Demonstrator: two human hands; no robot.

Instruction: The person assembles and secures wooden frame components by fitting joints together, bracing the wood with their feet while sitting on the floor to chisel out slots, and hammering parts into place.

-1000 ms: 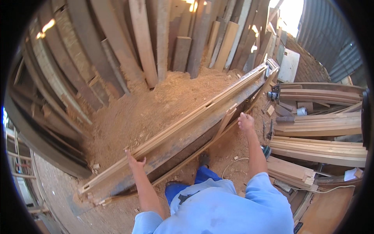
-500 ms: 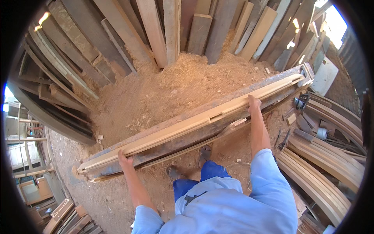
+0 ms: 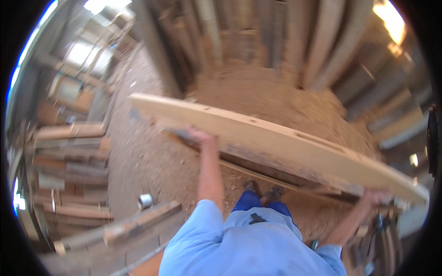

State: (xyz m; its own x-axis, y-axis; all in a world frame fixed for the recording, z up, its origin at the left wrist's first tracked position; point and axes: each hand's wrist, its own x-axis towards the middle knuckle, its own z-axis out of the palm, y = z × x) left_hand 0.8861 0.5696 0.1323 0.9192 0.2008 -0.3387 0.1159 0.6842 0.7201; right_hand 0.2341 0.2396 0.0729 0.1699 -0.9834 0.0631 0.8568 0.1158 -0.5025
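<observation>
A long pale wooden board (image 3: 271, 142) runs across the view, raised above a dark, worn beam (image 3: 258, 166). Small holes and a long slot show in its upper edge. Its left end points away over the dirt floor, and its other end reaches the right rim. My left hand (image 3: 201, 135) grips the lower edge toward the left end; the fingers are partly behind the wood. Close to the right end, my right hand (image 3: 374, 197) holds the same edge, blurred by motion.
Planks (image 3: 299, 46) lean upright at the back around a heap of sawdust (image 3: 267, 99). Stacked timber (image 3: 73, 170) lies along the left side. A small white can (image 3: 145, 201) stands near a cut beam (image 3: 142, 223) at the lower left. More wood pieces (image 3: 377, 244) lie at lower right.
My view has turned to the left. The wood that lay along the beam is now lifted off it, with its broad side toward me. Both hands have stayed on it.
</observation>
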